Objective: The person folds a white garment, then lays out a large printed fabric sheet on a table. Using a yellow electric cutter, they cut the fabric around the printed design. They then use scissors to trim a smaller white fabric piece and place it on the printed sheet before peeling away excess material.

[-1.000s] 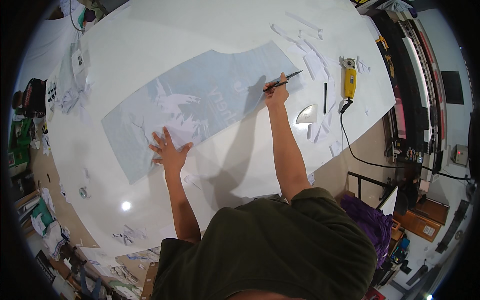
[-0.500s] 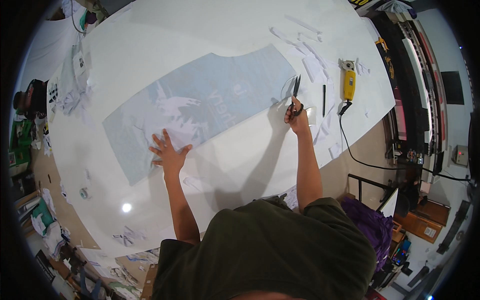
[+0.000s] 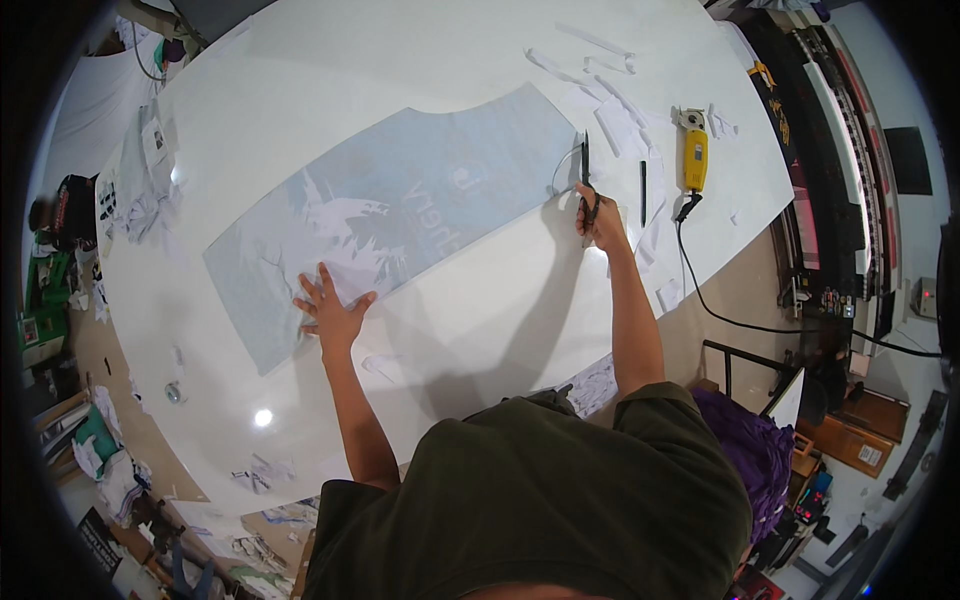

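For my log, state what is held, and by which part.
The right grip holds the black scissors by their handles. The left grip holds nothing; it rests spread over the near edge of the pale blue sheet.

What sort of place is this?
Looks like a garment or textile workshop: a large white table with a pale blue fabric-like panel, black scissors in the right hand, and a yellow corded cutter near white offcuts.

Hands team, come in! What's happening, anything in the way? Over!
Left hand spread on near edge of pale blue panel; right hand gripping black scissors at its right end. Panel laid out. Yellow cutter, white scraps apart, seemingly not blocking.
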Action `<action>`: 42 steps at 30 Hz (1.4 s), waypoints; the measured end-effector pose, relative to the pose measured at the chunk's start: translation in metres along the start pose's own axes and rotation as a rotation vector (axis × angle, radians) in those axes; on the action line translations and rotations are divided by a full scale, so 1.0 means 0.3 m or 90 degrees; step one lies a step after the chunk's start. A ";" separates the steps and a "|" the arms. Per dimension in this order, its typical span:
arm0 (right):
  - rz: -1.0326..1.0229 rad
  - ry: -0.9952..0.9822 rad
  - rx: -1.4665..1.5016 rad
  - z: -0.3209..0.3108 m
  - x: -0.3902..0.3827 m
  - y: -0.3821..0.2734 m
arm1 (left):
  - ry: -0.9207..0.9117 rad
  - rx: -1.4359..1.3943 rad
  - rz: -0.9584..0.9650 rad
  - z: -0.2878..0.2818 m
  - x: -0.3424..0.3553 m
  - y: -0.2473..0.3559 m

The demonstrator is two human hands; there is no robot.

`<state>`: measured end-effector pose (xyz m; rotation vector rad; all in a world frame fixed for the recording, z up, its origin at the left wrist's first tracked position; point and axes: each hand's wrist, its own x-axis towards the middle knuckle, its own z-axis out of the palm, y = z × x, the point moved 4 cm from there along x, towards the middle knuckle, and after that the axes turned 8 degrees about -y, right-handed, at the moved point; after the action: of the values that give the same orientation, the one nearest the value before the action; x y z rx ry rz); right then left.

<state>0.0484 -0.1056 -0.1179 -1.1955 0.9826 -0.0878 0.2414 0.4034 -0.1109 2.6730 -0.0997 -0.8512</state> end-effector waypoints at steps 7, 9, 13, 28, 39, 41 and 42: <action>-0.022 0.024 -0.009 0.025 0.002 -0.007 | -0.017 -0.036 -0.021 -0.026 -0.032 0.026; -0.016 0.022 -0.027 0.017 0.007 -0.007 | -0.013 -0.033 -0.015 -0.020 -0.024 0.022; -0.049 0.012 -0.043 0.008 0.010 -0.006 | -0.004 -0.018 -0.007 -0.009 -0.019 0.014; -0.066 0.071 -0.754 0.082 -0.764 0.312 | 0.138 -0.021 -0.032 -0.199 0.068 -0.184; -0.270 -0.021 -0.942 -0.110 -0.696 0.442 | 0.431 -0.037 -0.094 -0.296 0.063 -0.570; -0.197 -0.080 -0.979 -0.100 -0.653 0.409 | 0.387 -0.207 -0.057 -0.273 0.021 -0.632; -0.161 -0.123 -0.999 -0.090 -0.647 0.385 | 0.400 -0.304 -0.053 -0.274 -0.005 -0.687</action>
<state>-0.1357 0.0263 -0.0970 -2.6756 0.6142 0.7187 0.2803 0.6220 -0.1159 2.3597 0.3236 -0.0085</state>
